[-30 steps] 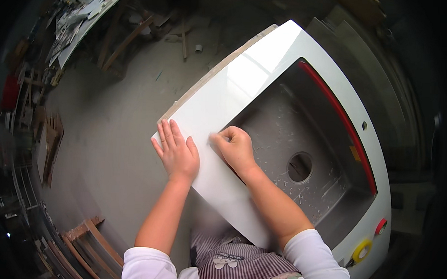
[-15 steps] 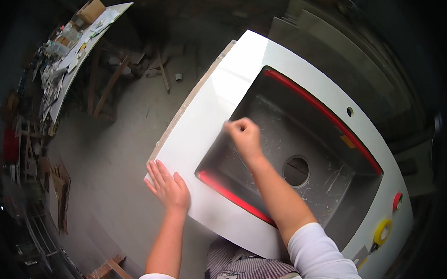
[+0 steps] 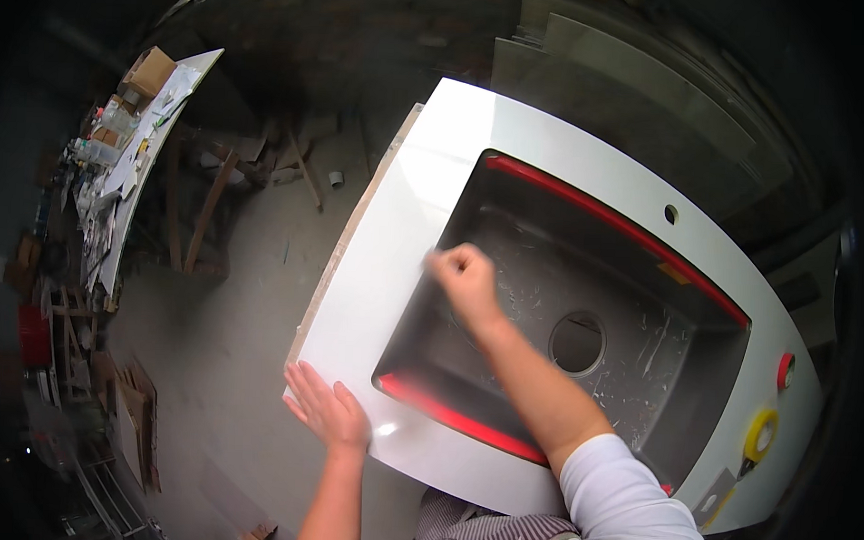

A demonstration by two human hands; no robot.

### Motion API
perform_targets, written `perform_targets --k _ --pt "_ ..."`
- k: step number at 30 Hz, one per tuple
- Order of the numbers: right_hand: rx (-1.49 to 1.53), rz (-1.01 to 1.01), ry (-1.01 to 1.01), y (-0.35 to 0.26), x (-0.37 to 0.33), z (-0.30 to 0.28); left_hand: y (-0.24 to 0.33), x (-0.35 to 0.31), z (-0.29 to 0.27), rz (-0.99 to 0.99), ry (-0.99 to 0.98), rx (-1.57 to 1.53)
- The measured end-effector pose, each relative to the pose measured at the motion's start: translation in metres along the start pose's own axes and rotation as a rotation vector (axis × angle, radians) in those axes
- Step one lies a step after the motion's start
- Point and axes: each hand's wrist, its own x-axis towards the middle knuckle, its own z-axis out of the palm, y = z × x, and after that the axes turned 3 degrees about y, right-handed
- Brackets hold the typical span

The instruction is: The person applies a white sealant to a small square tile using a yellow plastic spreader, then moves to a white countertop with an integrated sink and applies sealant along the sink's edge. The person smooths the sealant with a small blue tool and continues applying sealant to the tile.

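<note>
A white countertop (image 3: 360,296) with a dark grey sink (image 3: 537,274) set in it lies before me. Red tape (image 3: 596,204) lines the far edge of the sink opening, and a second red strip (image 3: 460,419) runs along the near edge. My left hand (image 3: 332,414) rests flat on the countertop's near left corner, fingers stretched. Curled closed, my right hand (image 3: 470,283) is at the left edge of the sink opening. Its fingertips are blurred, and whatever they pinch, if anything, cannot be made out.
On the countertop's right side lie a red tape roll (image 3: 785,371), a yellow tape roll (image 3: 760,436) and a grey flat blade-like tool (image 3: 716,494). A cluttered bench (image 3: 135,179) stands at the far left. Wooden scraps (image 3: 305,170) lie on the floor beyond.
The whole view has shifted a little, so the countertop sits lower on its left side. My left hand stays on the corner; my right hand stays closed by the opening's left edge, its fingertips blurred.
</note>
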Motion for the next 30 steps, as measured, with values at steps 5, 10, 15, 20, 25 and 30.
perform_targets --k 5,10,15,20,25,30 --pt "0.015 -0.028 -0.024 -0.006 -0.002 0.004 -0.004 -0.003 0.001 0.003 -0.003 0.013" --pt "0.052 -0.005 0.088 -0.007 0.033 -0.003 0.000 -0.002 0.000 0.019 0.009 0.025" --pt "-0.099 0.000 -0.053 0.000 -0.010 0.005 -0.001 -0.003 0.000 0.017 0.019 0.047" --pt "0.004 -0.040 0.176 -0.007 0.051 -0.007 -0.001 -0.004 0.001 0.027 0.006 0.048" --pt "-0.064 0.056 -0.004 -0.001 -0.023 0.014 -0.004 -0.004 0.001 0.000 -0.027 0.028" --pt "0.071 -0.055 0.131 0.005 0.047 -0.001 -0.003 -0.005 0.000 0.017 -0.025 0.037"
